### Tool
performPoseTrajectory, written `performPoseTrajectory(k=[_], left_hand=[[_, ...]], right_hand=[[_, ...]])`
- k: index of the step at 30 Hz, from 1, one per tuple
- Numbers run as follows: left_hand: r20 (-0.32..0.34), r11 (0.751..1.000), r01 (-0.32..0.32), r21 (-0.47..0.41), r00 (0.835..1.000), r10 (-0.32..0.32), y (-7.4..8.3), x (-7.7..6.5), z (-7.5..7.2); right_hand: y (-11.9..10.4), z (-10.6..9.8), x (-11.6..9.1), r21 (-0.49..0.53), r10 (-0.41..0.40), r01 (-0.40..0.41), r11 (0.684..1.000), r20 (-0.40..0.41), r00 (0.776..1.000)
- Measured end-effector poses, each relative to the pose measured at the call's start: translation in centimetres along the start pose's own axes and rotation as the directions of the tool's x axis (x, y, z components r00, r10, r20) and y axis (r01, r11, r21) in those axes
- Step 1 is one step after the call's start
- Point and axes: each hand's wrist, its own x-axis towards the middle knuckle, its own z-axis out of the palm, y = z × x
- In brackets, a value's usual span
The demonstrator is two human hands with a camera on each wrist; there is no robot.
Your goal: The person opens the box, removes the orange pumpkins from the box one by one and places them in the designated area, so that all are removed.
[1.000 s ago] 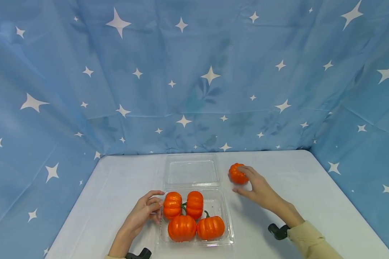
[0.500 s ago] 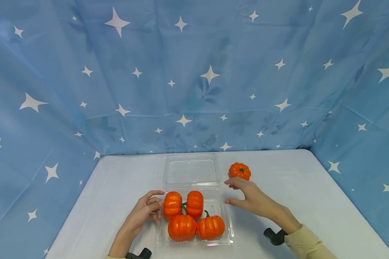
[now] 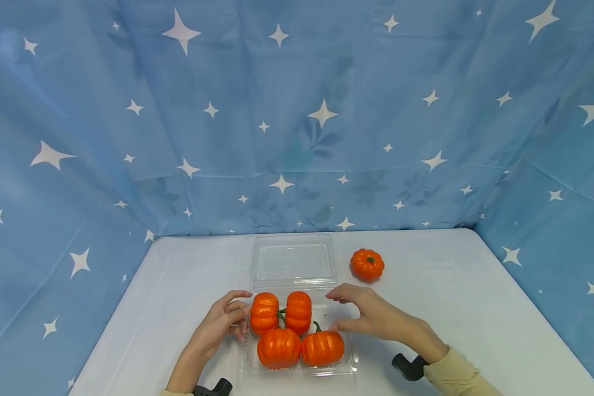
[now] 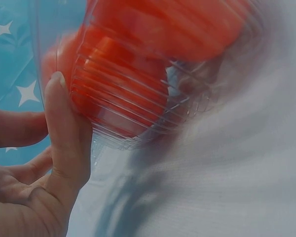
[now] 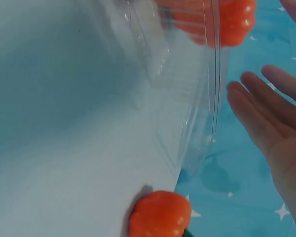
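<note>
Several small orange pumpkins (image 3: 279, 348) with green stems sit in a clear plastic clamshell box (image 3: 350, 352). My left hand (image 3: 218, 324) is at the box's left side, fingers loosely bent; in the left wrist view a fingertip (image 4: 59, 81) lies against the clear wall near the rim. Over the right part of the box hovers my right hand (image 3: 376, 314), thumb and fingers spread apart with nothing between them. In the right wrist view its fingers are beside the box rim. Another orange pumpkin (image 3: 367, 265) stands on the table, beyond the right hand.
The box's clear lid (image 3: 294, 264) lies folded back on the white table (image 3: 188, 264), toward the far edge. Blue curtains (image 3: 297, 143) with white stars hang behind and at both sides.
My right hand has moved from the lone pumpkin leftward and nearer, to above the box's right side. The pumpkin stays on the table. The left hand has not moved.
</note>
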Motion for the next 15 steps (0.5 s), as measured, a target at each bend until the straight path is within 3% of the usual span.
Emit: performPoseTrajectory(k=[6, 15], left_hand=[[0.007, 1.000, -0.004, 0.004, 1.000, 0.004, 0.0, 0.1, -0.1], [0.008, 1.000, 0.000, -0.002, 1.000, 0.000, -0.3, 0.2, -0.2]], right_hand=[[-0.6, 0.6, 0.8, 0.054, 0.018, -0.025, 0.998, 0.133, 0.991], [-1.1, 1.4, 1.7, 0.056, 0.062, -0.078, 0.995, 0.255, 0.965]])
